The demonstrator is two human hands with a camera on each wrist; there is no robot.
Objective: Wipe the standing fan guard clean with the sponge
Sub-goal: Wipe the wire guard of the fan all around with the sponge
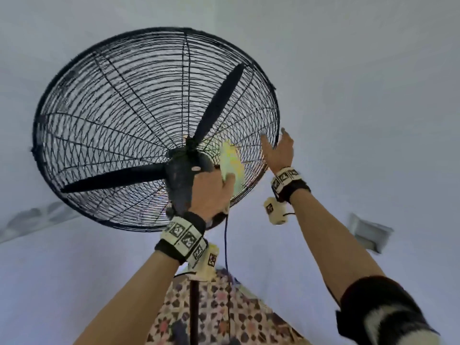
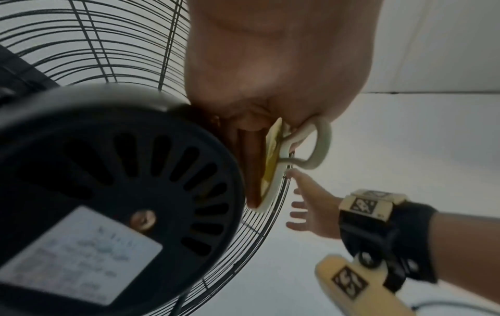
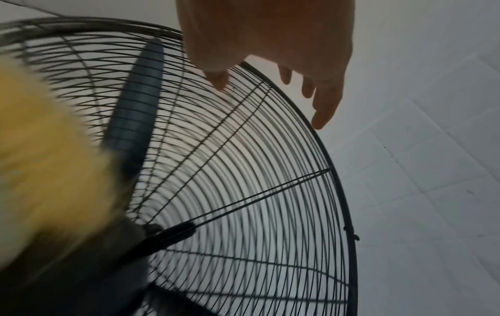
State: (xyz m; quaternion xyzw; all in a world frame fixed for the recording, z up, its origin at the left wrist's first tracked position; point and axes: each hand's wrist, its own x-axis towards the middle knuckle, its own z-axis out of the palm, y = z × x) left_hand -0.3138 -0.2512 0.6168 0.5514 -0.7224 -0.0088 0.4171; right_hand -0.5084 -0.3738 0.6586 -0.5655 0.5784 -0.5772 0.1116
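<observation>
Left hand (image 1: 211, 192): I grip the yellow sponge (image 1: 231, 163) against the fan guard (image 1: 104, 100), mid frame.
Right hand (image 1: 278, 150): my fingers spread wide, touching the guard's right rim.

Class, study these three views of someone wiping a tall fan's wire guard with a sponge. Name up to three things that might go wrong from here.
1. The right hand has fingers at the guard rim with the thumb on the wires; a digit may slip between them towards the blades.
2. The left hand presses the sponge beside the motor housing; drips could enter its vents.
3. Pushing overhead might tip the fan.
</observation>
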